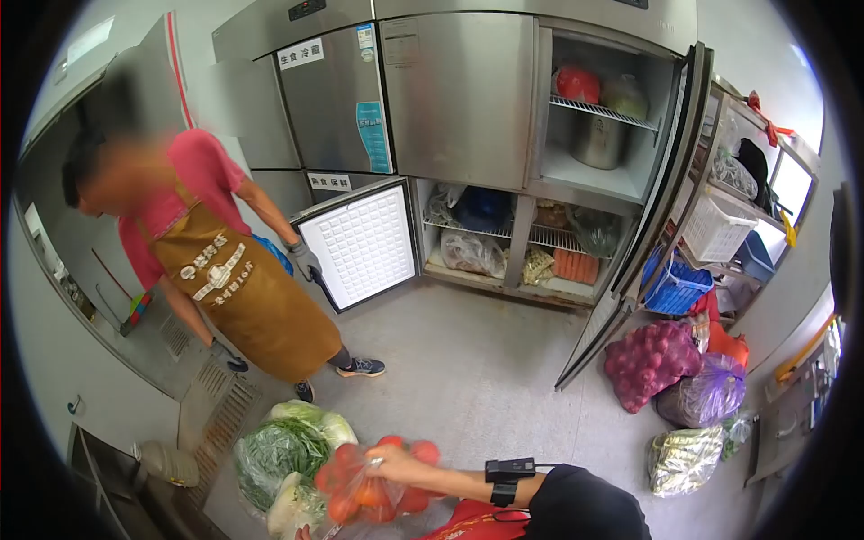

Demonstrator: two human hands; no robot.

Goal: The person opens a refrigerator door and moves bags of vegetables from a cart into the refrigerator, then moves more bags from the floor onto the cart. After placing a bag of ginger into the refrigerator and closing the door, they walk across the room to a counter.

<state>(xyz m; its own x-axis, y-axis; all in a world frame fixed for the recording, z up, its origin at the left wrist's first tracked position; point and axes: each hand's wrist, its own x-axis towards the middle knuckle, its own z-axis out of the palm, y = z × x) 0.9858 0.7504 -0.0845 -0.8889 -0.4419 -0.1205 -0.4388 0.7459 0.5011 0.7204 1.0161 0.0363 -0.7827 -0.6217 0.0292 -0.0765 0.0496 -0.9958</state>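
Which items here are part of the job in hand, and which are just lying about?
In the job:
- right hand, gripping the bag of tomatoes
- left hand, partly in view
- leafy vegetables beside the bag, probably

Lying about, as far as I can judge:
- red mesh sack
- purple bag
- blue crate
- white basket

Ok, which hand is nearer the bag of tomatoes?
Right. The right hand grips the bag of tomatoes at its plastic. The left hand, barely in view at the bottom edge, is below and left of it in the picture.
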